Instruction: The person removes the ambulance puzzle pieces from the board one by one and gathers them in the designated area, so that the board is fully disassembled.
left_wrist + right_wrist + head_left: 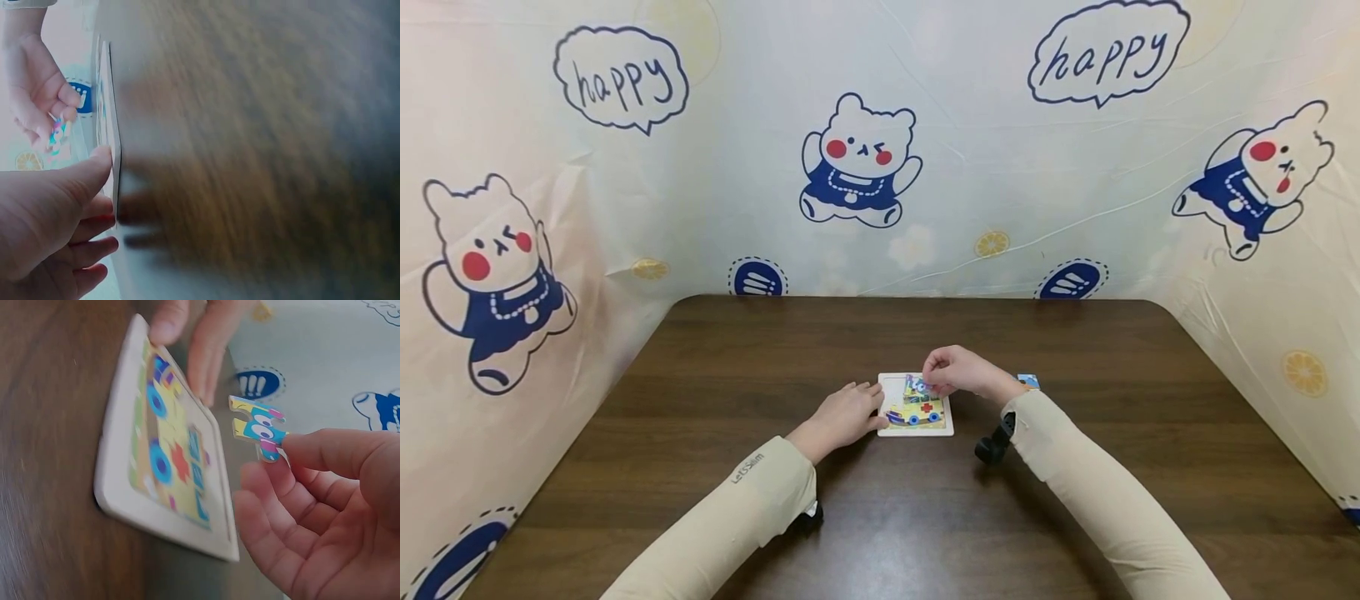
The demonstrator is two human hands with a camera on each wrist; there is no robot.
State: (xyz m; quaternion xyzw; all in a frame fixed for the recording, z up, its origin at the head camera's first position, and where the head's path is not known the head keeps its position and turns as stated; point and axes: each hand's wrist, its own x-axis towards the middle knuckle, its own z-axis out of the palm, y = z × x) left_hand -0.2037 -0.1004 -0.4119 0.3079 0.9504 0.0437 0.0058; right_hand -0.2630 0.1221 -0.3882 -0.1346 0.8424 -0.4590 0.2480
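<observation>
- The puzzle tray (916, 429) lies flat on the dark wooden bench (880, 508), near the middle, between the 2 hands.
- The left hand (846, 414) rests on the bench at the tray's left edge; its fingers (87, 178) lie close together, barely curled, and the thumb tip touches the tray's rim.
- The right hand (957, 372) hovers over the tray's far right corner, its fingers (325, 453) curled and pinching 1 puzzle piece (257, 427) between thumb and fingertips.
- The piece is held just above the tray, not touching it.
- The tray shows a picture in yellow and blue with a red cross.
- A small blue card (1028, 381) lies on the bench just right of the right wrist.
- A cartoon-bear cloth (880, 150) stands round the bench.
</observation>
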